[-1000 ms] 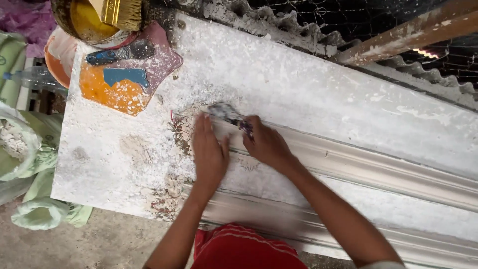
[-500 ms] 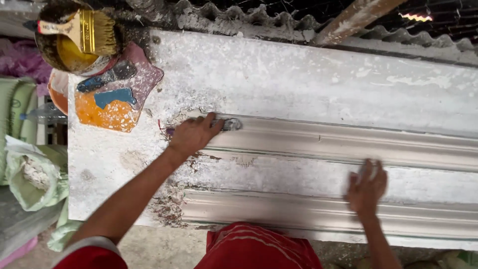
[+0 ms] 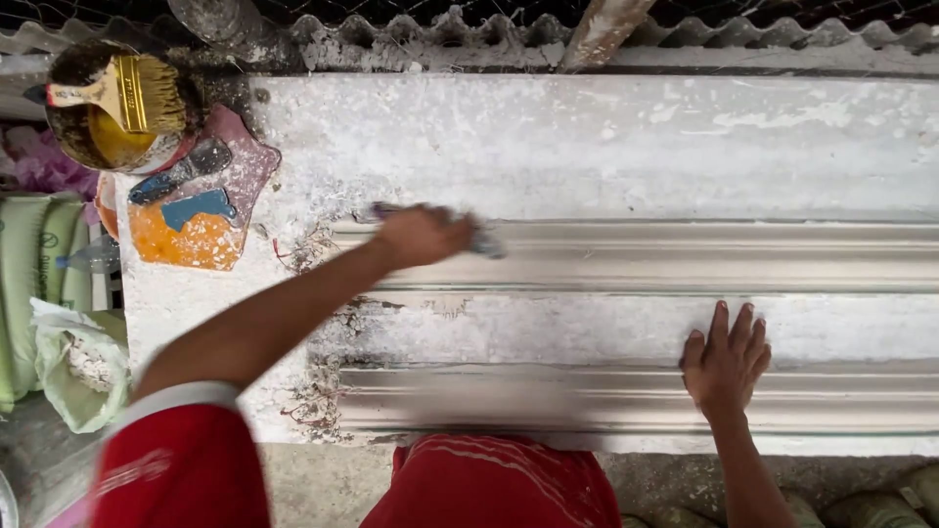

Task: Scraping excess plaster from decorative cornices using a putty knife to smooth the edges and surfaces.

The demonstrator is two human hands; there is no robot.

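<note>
Near the centre of the frame, the left hand (image 3: pixel 423 235) is closed around a small tool (image 3: pixel 484 242), blurred, on the left end of the upper moulding (image 3: pixel 685 256). At lower right, the right hand (image 3: pixel 726 358) lies open and flat, holding nothing, fingers spread on the lower moulding (image 3: pixel 548 399). A bucket (image 3: pixel 98 122) with a brush (image 3: pixel 132 93) stands at upper left.

Soft, even daylight, faint shadows; motion blur smears the left hand (image 3: pixel 423 235) and sleeve.
</note>
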